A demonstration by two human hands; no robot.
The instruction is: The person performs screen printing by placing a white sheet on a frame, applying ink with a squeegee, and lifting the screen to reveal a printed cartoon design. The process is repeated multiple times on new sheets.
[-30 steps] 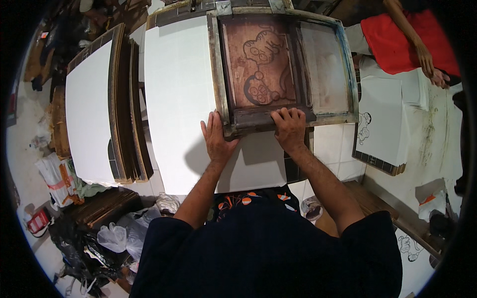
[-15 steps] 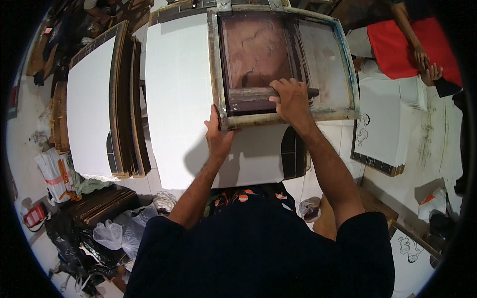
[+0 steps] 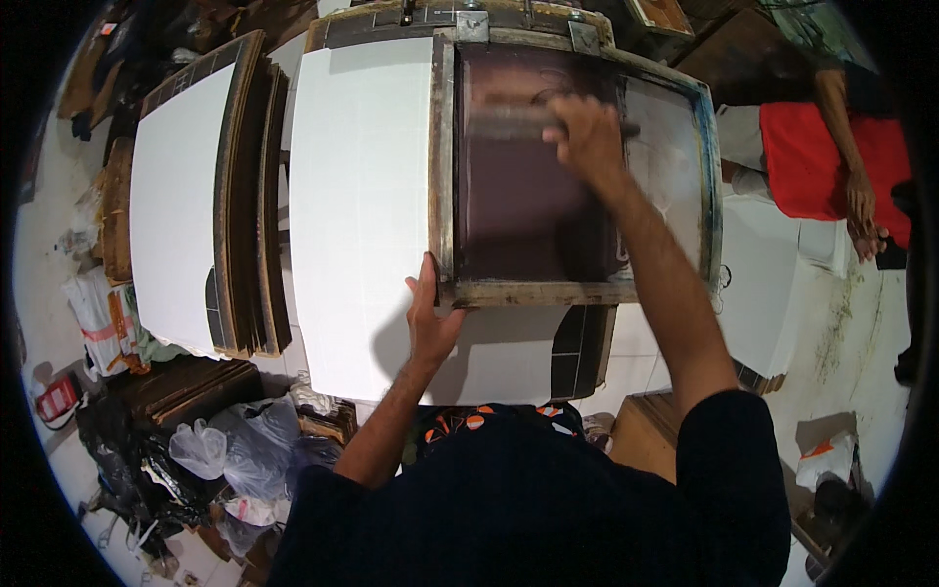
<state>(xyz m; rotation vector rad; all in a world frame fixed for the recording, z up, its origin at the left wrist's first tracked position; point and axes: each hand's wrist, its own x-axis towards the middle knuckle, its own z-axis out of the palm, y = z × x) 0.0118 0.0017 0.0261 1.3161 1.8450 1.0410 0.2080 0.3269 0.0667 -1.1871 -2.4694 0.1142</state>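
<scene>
A framed printing screen (image 3: 536, 293) lies over a white sheet (image 3: 362, 196) on a dark board. My right hand (image 3: 589, 137) is closed round a squeegee (image 3: 511, 122), which is smeared by motion over the far part of the dark purple mesh (image 3: 533, 215). The squeegee's lower edge cannot be made out. At the near left corner of the screen frame, my left hand (image 3: 433, 323) holds on, fingers along its left side and thumb at its near edge. Metal hinge clamps (image 3: 471, 26) join the frame's far side to the board.
Left of me, another white sheet (image 3: 181, 205) lies on a thick board with worn edges. Plastic bags (image 3: 230, 445) and stacked boards (image 3: 186, 396) are at the lower left. On the right, a person in a red garment (image 3: 807, 161) is near more white sheets (image 3: 758, 284).
My right hand has pushed the squeegee from the near end of the mesh to its far part. My left hand stays at the frame corner. The whole view has shifted slightly.
</scene>
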